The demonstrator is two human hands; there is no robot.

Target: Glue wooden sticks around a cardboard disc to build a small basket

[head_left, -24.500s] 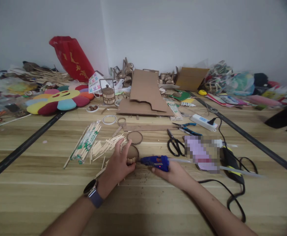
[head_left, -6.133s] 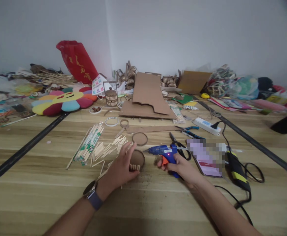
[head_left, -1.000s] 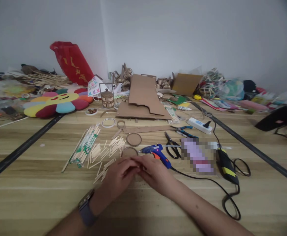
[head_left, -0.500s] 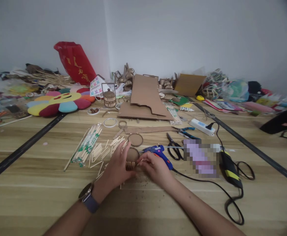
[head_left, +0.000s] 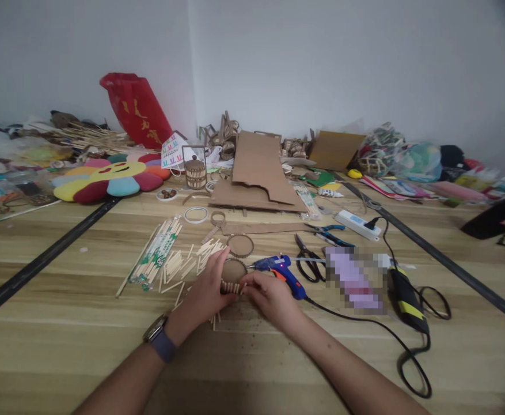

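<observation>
My left hand (head_left: 204,291), with a watch on its wrist, is closed round the side of a small round cardboard basket (head_left: 231,287). Short wooden sticks stand in a row along the near edge of this basket. At its right edge the fingertips of my right hand (head_left: 269,291) pinch together; what lies between them is too small to make out, perhaps hidden. A blue glue gun (head_left: 283,270) lies just beyond my right hand, its nozzle towards the basket. Cut wooden sticks (head_left: 173,266) are scattered left of my left hand. Behind the basket lies a cardboard disc (head_left: 240,245) with an edged rim.
Black scissors (head_left: 307,266), blue-handled pliers (head_left: 327,231) and a white power strip (head_left: 358,225) lie to the right, with a black cable (head_left: 364,319) looping nearby. Packed sticks (head_left: 157,251) lie left. Cardboard sheets (head_left: 258,167) and a finished lidded basket (head_left: 196,173) stand behind.
The view has shifted slightly. My left hand has tilted a little around the basket, showing more of its stick row; my right fingertips stay at its right edge.
</observation>
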